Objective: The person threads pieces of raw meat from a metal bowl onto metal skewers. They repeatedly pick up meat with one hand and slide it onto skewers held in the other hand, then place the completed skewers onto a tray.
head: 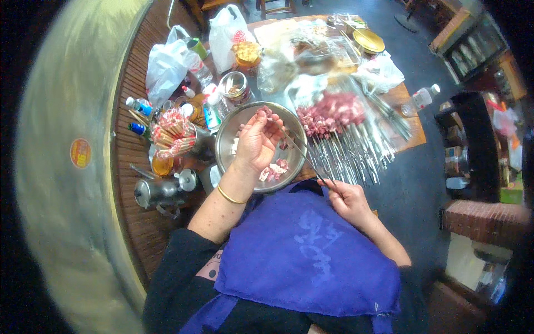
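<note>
Over a steel bowl [220,154] with some raw meat pieces [274,170] in it, my left hand [259,140] pinches a piece of raw meat [265,112] between thumb and fingers. A thin metal skewer [303,155] runs from that meat down to my right hand [347,199], which grips its lower end just right of the bowl. Whether the tip has passed through the meat is hidden by my fingers. Many skewers [350,156] loaded with raw meat [329,112] lie side by side on the wooden table [411,125], right of the bowl.
Left of the bowl stand a container of wrapped chopsticks [173,133], a steel pot [156,192], a glass jar [234,87] and several bottles. White plastic bags [225,39] stand behind. A plastic bottle [419,100] lies at the table's right edge, near a yellow round dish [369,40].
</note>
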Available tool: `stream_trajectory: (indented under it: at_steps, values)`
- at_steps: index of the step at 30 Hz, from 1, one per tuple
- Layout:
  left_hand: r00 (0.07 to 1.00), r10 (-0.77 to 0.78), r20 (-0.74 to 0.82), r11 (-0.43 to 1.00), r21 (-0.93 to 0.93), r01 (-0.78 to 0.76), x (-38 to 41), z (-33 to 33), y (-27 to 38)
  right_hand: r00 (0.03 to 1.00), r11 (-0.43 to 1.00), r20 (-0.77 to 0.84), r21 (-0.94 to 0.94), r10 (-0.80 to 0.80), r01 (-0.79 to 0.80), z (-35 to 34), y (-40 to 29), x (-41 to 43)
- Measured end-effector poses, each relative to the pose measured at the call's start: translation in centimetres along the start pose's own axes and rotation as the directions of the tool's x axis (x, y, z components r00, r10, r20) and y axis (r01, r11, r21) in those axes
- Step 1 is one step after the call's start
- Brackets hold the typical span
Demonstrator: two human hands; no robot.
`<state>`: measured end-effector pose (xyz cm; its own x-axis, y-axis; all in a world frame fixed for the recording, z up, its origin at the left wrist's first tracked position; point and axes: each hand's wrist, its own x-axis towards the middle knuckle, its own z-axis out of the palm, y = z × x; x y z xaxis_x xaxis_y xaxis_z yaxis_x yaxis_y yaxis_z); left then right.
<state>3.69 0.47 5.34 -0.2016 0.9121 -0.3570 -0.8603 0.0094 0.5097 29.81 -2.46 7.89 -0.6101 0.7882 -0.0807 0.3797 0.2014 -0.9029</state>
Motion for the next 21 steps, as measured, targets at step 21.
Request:
stream_trajectory:
  at_steps: [21]
  values:
    - [0.994,0.084,0.065,0.978,0.185,-0.094,-1.3,-0.4,-0.3,0.997,0.996,0.004,-0.044,-0.076,0.076,1.3,0.4,1.7]
